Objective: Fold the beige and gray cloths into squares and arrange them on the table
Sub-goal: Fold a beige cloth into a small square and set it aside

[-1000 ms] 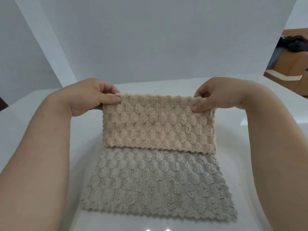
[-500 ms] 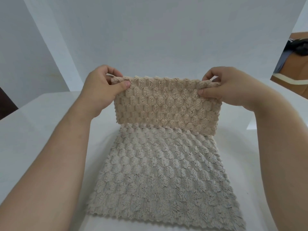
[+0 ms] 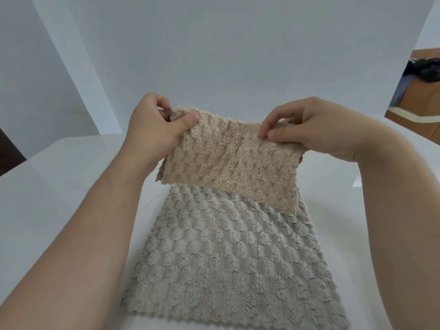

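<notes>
Pinching beige cloth (image 3: 228, 160), both hands, gray cloth (image 3: 228, 265) flat

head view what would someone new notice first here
The beige cloth is held up mid-frame, its top corners pinched by the left hand and the right hand. Below it, the gray cloth lies spread flat on the white table, nearer the camera.

White backdrop panel (image 3: 214, 55); brown furniture (image 3: 423, 98) far right; dark garment (image 3: 428, 70) atop
</notes>
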